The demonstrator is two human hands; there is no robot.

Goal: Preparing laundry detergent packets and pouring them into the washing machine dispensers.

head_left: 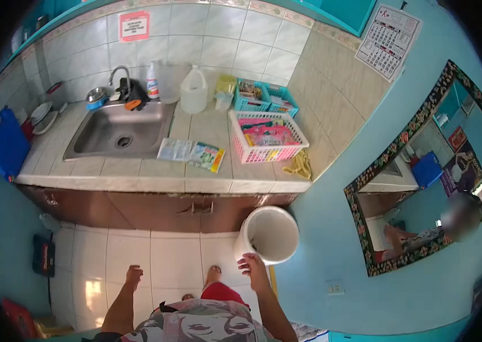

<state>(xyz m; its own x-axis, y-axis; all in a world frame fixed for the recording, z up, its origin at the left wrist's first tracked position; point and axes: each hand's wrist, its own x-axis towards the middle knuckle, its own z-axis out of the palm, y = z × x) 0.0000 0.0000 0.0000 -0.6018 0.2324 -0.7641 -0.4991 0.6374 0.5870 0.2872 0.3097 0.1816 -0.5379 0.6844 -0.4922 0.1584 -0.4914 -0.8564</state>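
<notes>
My left hand (133, 276) hangs over the tiled floor, empty, its fingers loosely bent. To the right, my right hand (253, 268) is by the near rim of a white round bin (284, 231); its fingers are bent and apart, with nothing seen in them. Whether it touches the rim I cannot tell. A little dark matter shows inside the bin. Beyond both hands runs a tiled counter (138, 183) with a steel sink (158, 122). Two flat plastic packets, a pale one (173, 150) and a green and yellow one (207, 156), lie right of the sink.
A pink and white basket (241, 149) of packets stands on the counter's right, before two turquoise baskets (251, 104). Yellow gloves (299, 166) lie beside it. A clear jug (193, 91) and spray bottle (152, 81) stand behind the sink. A framed mirror (361, 228) hangs right.
</notes>
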